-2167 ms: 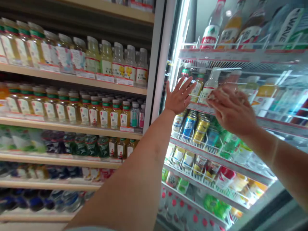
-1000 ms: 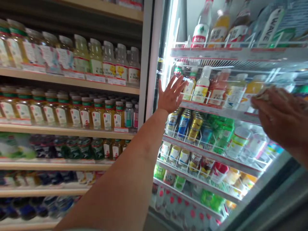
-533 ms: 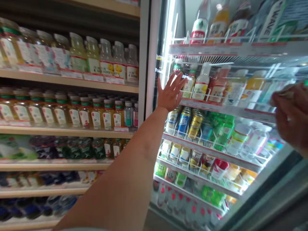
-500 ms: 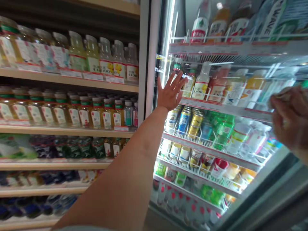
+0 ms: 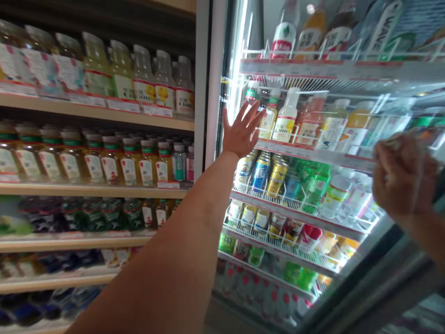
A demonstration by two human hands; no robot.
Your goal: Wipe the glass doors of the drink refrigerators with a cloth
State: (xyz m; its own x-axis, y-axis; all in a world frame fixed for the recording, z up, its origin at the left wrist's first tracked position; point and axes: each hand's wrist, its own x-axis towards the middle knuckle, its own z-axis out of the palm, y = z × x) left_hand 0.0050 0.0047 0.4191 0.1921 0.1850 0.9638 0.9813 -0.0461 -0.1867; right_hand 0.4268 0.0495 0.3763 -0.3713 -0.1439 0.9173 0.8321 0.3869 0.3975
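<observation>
I see the left hand (image 5: pixel 241 132) spread wide at the fridge (image 5: pixel 217 69), left side, can't tell if touching. Right hand (image 5: pixel 405 174) is clenched on a blurry pale cloth (image 5: pixel 393 142), in front of the bottle shelf (image 5: pixel 306 151).

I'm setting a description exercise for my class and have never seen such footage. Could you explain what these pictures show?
There is no machine here: a person works bare-handed. Every picture comes from one camera worn on the head, looking forward and down. The left hand is open and spread wide in front of a lit drinks cooler; it holds nothing, and whether it touches anything is hard to tell. The right hand is closed around a crumpled pale item, perhaps a cloth, mostly hidden in the grip. Inside the cooler stand bottles and cans. To the left, light-coloured shelves carry rows of bottled drinks.
</observation>
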